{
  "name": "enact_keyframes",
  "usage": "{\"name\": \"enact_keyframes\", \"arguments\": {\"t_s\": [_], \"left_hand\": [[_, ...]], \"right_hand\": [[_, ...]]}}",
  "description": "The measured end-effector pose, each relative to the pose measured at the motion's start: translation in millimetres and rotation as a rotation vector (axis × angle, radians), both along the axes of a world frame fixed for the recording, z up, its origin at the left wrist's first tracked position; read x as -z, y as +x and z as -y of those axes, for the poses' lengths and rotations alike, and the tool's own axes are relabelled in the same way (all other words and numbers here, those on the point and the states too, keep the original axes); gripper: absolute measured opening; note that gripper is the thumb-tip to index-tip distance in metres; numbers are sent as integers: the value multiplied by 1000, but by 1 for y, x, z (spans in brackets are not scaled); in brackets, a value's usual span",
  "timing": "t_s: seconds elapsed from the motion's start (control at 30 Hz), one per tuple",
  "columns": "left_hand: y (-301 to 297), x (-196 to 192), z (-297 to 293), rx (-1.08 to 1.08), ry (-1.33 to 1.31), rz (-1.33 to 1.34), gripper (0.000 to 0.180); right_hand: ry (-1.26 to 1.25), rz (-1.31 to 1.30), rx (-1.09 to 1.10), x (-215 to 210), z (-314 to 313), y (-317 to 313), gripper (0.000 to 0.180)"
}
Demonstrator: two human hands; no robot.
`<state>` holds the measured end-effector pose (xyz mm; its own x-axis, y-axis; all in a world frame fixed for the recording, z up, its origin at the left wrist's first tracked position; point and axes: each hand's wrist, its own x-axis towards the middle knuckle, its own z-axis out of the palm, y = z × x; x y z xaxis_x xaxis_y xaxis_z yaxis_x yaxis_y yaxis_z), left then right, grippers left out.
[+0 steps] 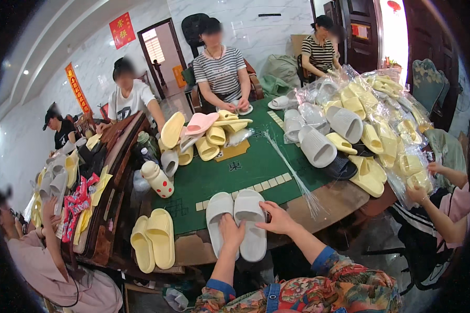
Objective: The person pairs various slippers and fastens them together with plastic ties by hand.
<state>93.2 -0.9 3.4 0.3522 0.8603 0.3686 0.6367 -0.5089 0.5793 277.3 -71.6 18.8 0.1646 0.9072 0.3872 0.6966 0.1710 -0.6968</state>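
A pair of white slippers (236, 221) lies side by side, soles down, on the near edge of the green tabletop (230, 175), partly over its worn brown rim. The left hand (231, 229) rests on the heel part of the left slipper, fingers bent down over it in a light grip that holds it in place. The right hand (278, 218) lies flat against the outer side of the right slipper, fingers stretched and released, touching it but not closed around it.

Just to the left of the left hand's grip, a pair of yellow slippers (152, 241) lies on the brown corner, apart from the white pair. Farther from the grip, to the left and away from the person, stands a white bottle with red dots (158, 180). To the right of the right hand's grip, a bundle of thin clear plastic strings (297, 180) runs across the green surface. Well beyond, on the right, a heap of grey and yellow slippers in clear bags (360, 122) is piled up. Other people sit around the tabletop.
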Motion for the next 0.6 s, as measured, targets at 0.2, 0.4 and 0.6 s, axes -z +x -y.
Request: {"name": "enact_keyframes", "arguments": {"t_s": [0.2, 0.4, 0.6], "left_hand": [[-2, 1, -1, -64, 34, 71, 30], [-2, -3, -14, 37, 88, -206, 38], [-7, -3, -14, 6, 81, -56, 52]], "right_hand": [[16, -155, 113, -44, -43, 15, 38], [-269, 193, -58, -39, -124, -13, 43], [-427, 243, 45, -31, -138, -22, 44]]}}
